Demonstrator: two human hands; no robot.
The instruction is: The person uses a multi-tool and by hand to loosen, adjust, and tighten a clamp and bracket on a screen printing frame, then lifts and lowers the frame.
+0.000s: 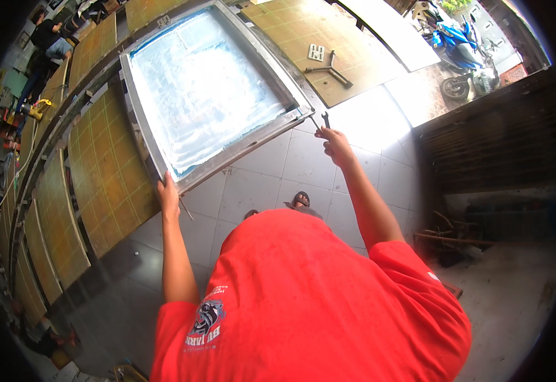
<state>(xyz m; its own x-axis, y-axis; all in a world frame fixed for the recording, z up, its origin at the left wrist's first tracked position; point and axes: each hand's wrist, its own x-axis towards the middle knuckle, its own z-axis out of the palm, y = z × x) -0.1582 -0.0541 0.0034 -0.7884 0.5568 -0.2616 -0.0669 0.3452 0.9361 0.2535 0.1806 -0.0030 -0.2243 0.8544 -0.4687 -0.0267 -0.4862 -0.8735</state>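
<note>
A large screen printing frame (230, 162) lies tilted ahead of me, its grey border around a mesh (205, 83) smeared with white and blue. At its near left corner, my left hand (168, 191) is closed on the border. A thin rod (187, 209) sticks out below that hand; what it belongs to is hidden. My right hand (336, 146) is closed around a spanner (326, 120), its open jaw pointing up beside the frame's near right corner. A slim dark rod (316, 123) runs between that corner and my right fingers.
A three-armed dark tool (333, 70) and a small pale plate with holes (316, 52) lie on a yellow-gridded board (278, 28). More gridded boards (109, 165) line the left. Beyond stand a blue motorbike (459, 44) at upper right and a person (50, 35) at upper left.
</note>
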